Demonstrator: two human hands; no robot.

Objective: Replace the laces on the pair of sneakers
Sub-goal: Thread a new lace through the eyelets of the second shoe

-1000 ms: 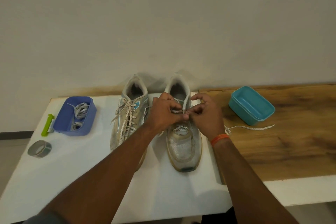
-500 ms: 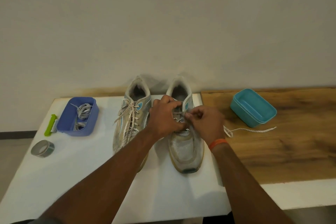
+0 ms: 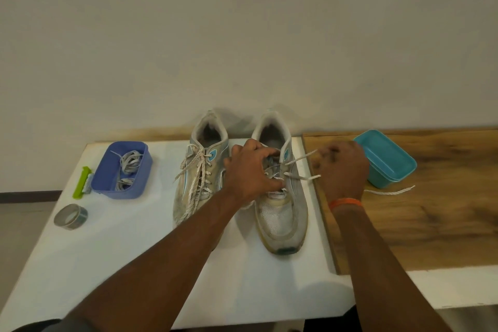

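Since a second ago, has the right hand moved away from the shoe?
Yes. The right hand has pulled rightward off the right sneaker toward the teal container, drawing the lace out sideways.

Soft, even indoor light fills the frame, moderately bright, with no glare or hard highlights. The white counter reads clean and slightly cool; the wall above is a dull grey-beige that darkens toward the upper corners. Faint, diffuse shadows sit behind the sneakers against the wall at mid-frame. The right hand is smeared by motion blur, its fingers indistinct. Wide-angle distortion bends the counter edges at lower left and right.
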